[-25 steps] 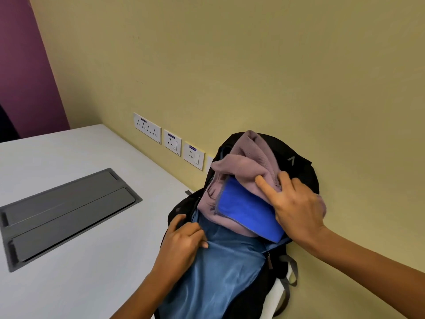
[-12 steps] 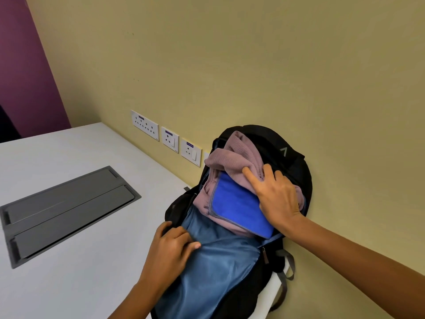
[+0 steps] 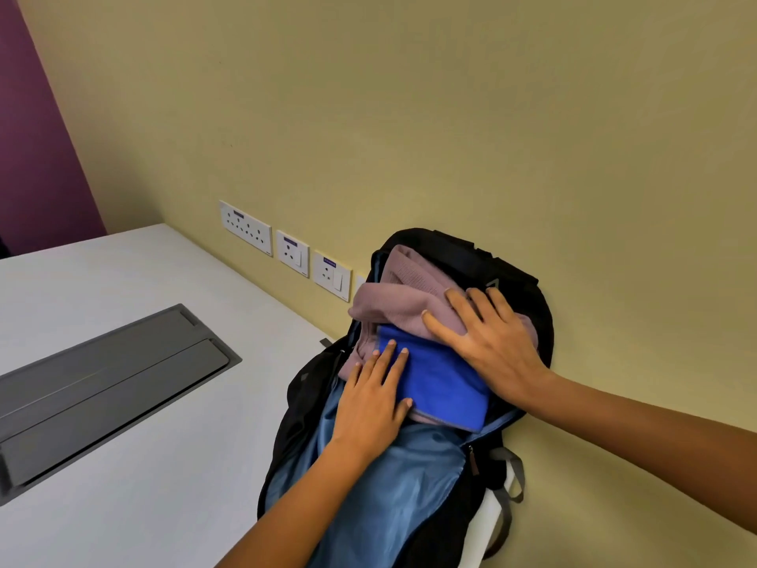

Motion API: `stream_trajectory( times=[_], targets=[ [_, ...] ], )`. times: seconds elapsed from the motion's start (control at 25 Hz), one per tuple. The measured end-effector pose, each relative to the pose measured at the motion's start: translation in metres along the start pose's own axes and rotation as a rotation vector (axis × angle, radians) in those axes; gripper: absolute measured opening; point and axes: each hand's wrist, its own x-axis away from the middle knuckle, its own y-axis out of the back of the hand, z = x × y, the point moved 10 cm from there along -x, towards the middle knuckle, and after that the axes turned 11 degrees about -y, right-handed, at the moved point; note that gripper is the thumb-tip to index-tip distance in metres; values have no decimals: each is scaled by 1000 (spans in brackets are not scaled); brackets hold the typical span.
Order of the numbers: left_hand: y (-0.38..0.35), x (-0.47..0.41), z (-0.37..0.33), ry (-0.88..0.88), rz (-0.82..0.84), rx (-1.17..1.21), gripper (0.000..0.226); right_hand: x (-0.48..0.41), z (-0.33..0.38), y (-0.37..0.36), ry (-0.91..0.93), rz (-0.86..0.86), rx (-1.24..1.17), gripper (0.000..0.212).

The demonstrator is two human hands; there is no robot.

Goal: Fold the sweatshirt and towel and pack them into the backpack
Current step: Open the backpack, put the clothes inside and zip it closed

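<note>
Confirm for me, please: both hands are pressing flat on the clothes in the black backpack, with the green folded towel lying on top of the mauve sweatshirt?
Not quite: the folded towel is bright blue, not green, as the head view shows. Everything else holds.

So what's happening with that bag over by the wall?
A person is packing a black backpack that lies on a white table against the wall. A pink sweatshirt and a folded blue towel stick out of its open top. The right hand lies flat across both, and the left hand rests on the towel's lower edge and the bag's blue lining. Neither is fully inside yet.
</note>
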Motion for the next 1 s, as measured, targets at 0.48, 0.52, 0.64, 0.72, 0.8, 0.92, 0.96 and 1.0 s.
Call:
stream_trajectory(
  times=[0.48,0.52,0.64,0.72,0.8,0.92,0.96,1.0],
  targets=[
    [-22,-5,12,50,108,-186,74,1,23,-36,108,169,259,83],
    [-15,0,11,64,33,-177,67,8,37,-24,164,87,289,74],
    [11,19,9,89,-185,-191,45,36,87,12,405,-91,170,42],
    [20,33,18,188,-212,-195,48,42,107,17,474,-114,124,41],
    [18,47,25,265,-200,-196,38,35,117,0,481,-82,141,45],
    [9,61,28,264,-174,-215,27,8,97,-49,413,139,177,56],
    [8,63,30,269,-184,-215,27,-7,81,-62,338,251,138,67],
    [9,64,33,279,-190,-210,28,-17,69,-74,286,346,100,77]
  ],
)
